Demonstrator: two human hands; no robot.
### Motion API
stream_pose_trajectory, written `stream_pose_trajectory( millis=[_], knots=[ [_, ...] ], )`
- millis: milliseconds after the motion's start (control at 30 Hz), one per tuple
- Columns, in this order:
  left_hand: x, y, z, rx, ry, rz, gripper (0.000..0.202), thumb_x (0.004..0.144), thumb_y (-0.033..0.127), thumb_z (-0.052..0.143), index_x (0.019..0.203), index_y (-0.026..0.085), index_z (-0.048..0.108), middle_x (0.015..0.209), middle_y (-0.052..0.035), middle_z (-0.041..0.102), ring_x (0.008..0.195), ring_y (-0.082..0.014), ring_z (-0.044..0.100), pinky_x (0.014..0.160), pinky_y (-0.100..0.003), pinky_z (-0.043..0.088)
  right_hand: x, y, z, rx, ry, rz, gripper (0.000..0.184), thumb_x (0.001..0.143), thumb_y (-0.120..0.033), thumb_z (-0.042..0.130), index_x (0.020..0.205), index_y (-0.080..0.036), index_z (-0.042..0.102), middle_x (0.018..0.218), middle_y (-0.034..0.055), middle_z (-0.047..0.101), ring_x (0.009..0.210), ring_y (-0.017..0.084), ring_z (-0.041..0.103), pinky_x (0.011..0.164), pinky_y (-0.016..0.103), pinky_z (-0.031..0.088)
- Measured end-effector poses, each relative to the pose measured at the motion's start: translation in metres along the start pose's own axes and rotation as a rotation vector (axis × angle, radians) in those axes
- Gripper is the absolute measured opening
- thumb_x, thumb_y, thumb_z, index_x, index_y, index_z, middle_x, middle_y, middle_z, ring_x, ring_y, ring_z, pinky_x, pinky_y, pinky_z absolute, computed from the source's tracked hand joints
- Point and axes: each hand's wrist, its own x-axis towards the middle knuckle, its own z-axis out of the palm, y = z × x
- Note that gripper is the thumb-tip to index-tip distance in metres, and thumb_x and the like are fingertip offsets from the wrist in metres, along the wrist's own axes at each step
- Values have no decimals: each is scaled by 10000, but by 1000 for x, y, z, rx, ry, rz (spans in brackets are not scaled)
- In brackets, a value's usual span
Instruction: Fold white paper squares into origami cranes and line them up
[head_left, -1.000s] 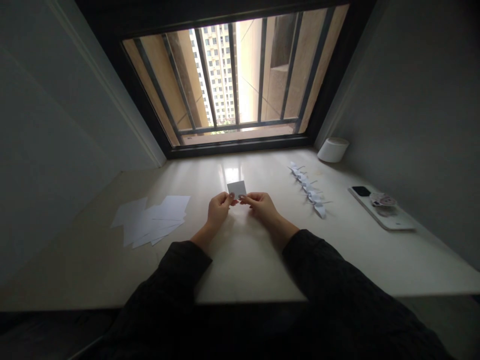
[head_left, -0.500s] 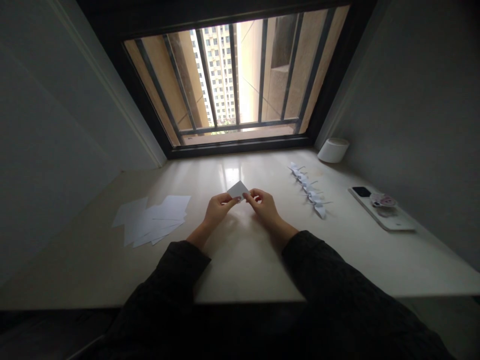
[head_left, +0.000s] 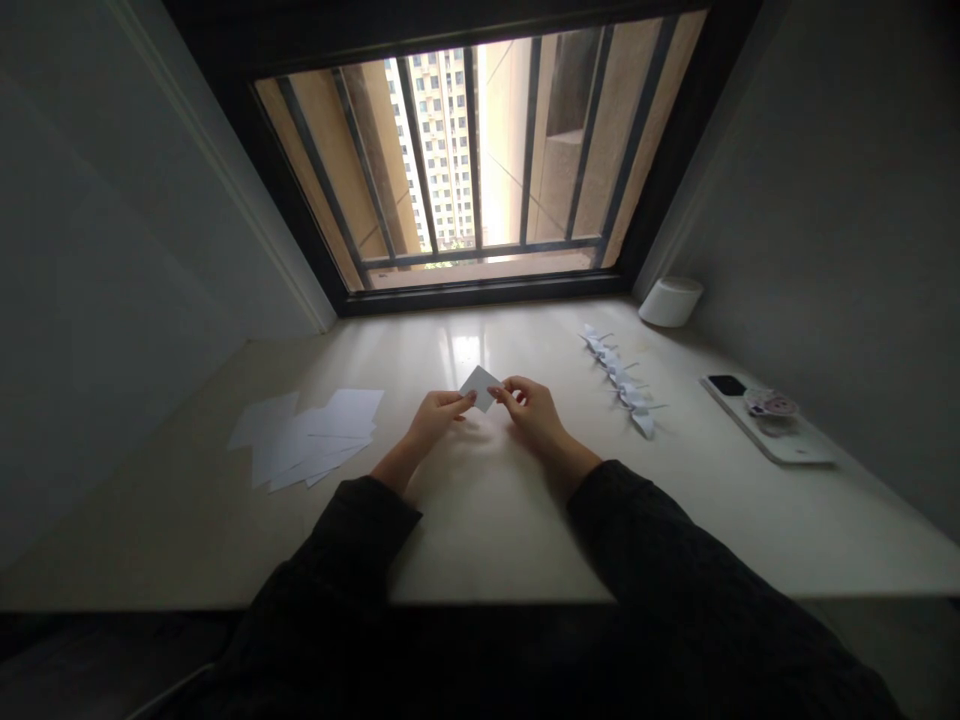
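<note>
A small folded square of white paper [head_left: 480, 383] is held up above the pale counter, turned so that one corner points away from me. My left hand [head_left: 437, 418] pinches its left corner between thumb and fingers. On the opposite corner, my right hand [head_left: 531, 408] has thumb and forefinger closed. The fingers under the paper are partly hidden. To the right stands a row of several folded paper cranes [head_left: 619, 378]. Loose white paper sheets [head_left: 315, 440] lie overlapping on the left.
The counter [head_left: 495, 530] runs up to a barred window [head_left: 480, 160] with a dark frame. At the right by the wall are a white cylindrical object [head_left: 670, 302] and a white phone [head_left: 799, 447] with a round grip on its back.
The folded paper is tilted a little differently, so more of its lower corner shows between my thumbs. Both hands keep their pinch. The view has shifted slightly.
</note>
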Motion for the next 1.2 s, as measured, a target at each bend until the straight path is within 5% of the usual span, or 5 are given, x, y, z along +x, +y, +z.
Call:
stream_pose_trajectory(
  millis=[500,800,967,1067,1200],
  knots=[
    [8,-10,0,-45,152,121,376,748,463,550,724,125,714,756,-89,690,732,-195,614,609,-279,466,2,5,3,84,-50,-39,317,816,-450,536,637,-195,595,667,12,627,679,156,545,649,272,403],
    [12,-12,7,242,388,294,399,840,491,456,664,173,621,619,-3,592,644,-139,546,578,-226,421,-5,2,14,-32,15,-149,282,825,-427,554,647,-209,575,682,31,601,719,184,533,699,323,434],
    [25,-14,4,287,401,310,392,849,482,449,707,170,640,630,-3,592,630,-139,534,569,-225,404,3,7,20,94,81,-134,280,745,-401,662,934,-215,572,906,50,613,725,171,562,673,325,484],
    [29,-15,-1,334,364,325,385,849,474,454,739,170,662,655,-9,614,638,-143,543,589,-231,407,12,11,20,213,-13,-165,538,670,-349,735,1146,-253,504,1114,63,578,821,169,590,725,330,511],
    [28,-14,-5,332,327,334,361,844,467,476,775,175,676,704,-19,647,675,-150,569,631,-242,422,15,12,19,238,-212,-227,498,685,-323,726,1159,-292,576,1170,49,595,964,189,573,829,356,499]
  ],
)
